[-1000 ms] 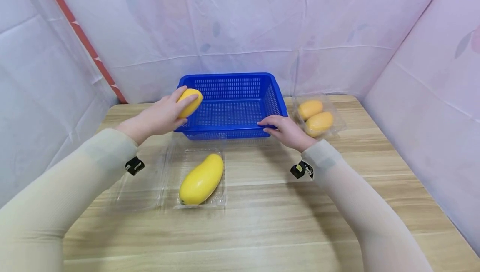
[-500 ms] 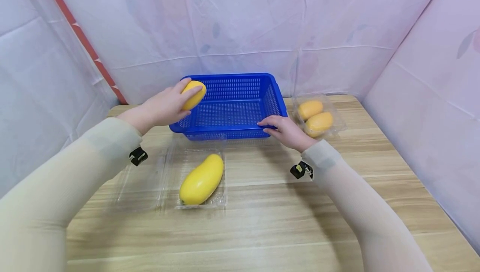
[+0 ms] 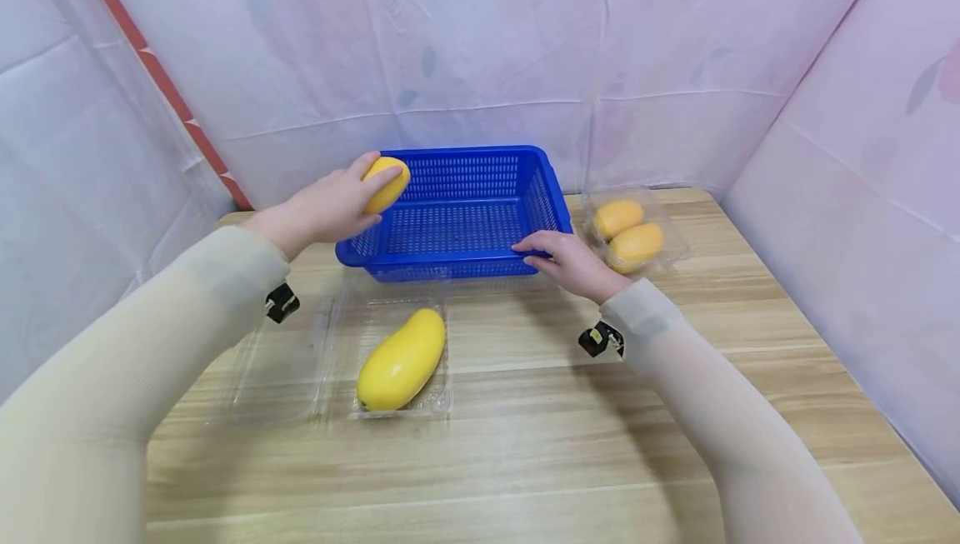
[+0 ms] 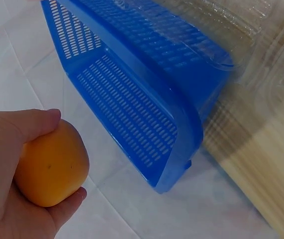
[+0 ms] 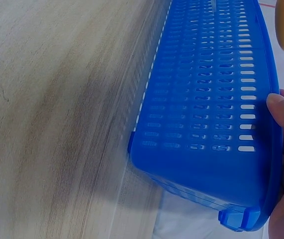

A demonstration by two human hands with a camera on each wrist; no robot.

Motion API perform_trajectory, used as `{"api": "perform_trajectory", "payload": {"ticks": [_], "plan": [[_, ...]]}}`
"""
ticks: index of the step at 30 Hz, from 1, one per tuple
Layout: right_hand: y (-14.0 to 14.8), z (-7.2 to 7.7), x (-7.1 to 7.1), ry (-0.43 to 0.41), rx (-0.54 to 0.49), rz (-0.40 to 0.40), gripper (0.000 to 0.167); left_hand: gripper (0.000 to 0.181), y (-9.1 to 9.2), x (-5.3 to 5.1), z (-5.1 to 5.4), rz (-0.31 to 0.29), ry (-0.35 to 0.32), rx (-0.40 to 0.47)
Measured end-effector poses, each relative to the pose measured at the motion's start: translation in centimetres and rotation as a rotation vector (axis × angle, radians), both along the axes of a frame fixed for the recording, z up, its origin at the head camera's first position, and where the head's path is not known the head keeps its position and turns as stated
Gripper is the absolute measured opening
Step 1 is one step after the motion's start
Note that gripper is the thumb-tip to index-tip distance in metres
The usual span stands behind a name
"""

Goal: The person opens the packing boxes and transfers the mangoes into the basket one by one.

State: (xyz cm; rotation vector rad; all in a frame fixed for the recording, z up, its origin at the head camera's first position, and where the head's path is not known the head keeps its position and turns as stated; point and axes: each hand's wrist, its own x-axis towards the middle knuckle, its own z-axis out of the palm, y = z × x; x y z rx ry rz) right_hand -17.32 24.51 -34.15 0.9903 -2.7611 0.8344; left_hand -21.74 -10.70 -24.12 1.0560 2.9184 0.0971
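Observation:
In the head view my left hand (image 3: 322, 207) grips a yellow mango (image 3: 389, 186) above the left end of a blue slotted plastic basket (image 3: 450, 260). The left wrist view shows the fingers and thumb curled round this mango (image 4: 57, 167), apart from the basket (image 4: 164, 82). My right hand (image 3: 576, 263) pinches the basket's near rim close to its right corner. Seen from the right wrist, the thumb (image 5: 283, 112) lies over the rim, and the other fingers are partly hidden behind it. Inside the basket no fruit is visible.
An open clear plastic clamshell box (image 3: 351, 302) lies in front of the basket, its lid (image 3: 277, 377) folded out leftward. One large yellow mango (image 3: 402, 361) rests in it. Right of the basket, another clear box (image 3: 675, 236) holds two orange-yellow mangoes (image 3: 636, 246). Cloth walls (image 3: 487, 44) enclose the table.
My left hand has moved slightly up and away with the mango, farther over the basket's left end. The basket's near left corner has come into view. My right hand keeps its hold.

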Motion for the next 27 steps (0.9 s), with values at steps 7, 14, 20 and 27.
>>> {"api": "perform_trajectory", "payload": {"ticks": [7,14,20,27], "plan": [[-0.1,0.2,0.0,0.008,-0.002,0.005,0.025,0.067,0.1,-0.5,0.2,-0.001,-0.024,-0.004],[-0.1,0.1,0.0,-0.001,-0.011,0.004,0.025,0.066,0.5,-1.2,0.1,0.01,-0.045,-0.01],[-0.1,0.3,0.1,-0.001,-0.02,0.01,0.024,0.068,1.0,-2.0,0.1,0.042,-0.077,-0.017],[-0.2,0.5,0.1,-0.006,-0.012,0.01,0.025,0.069,1.5,-3.0,0.3,0.078,-0.116,-0.016]]}}
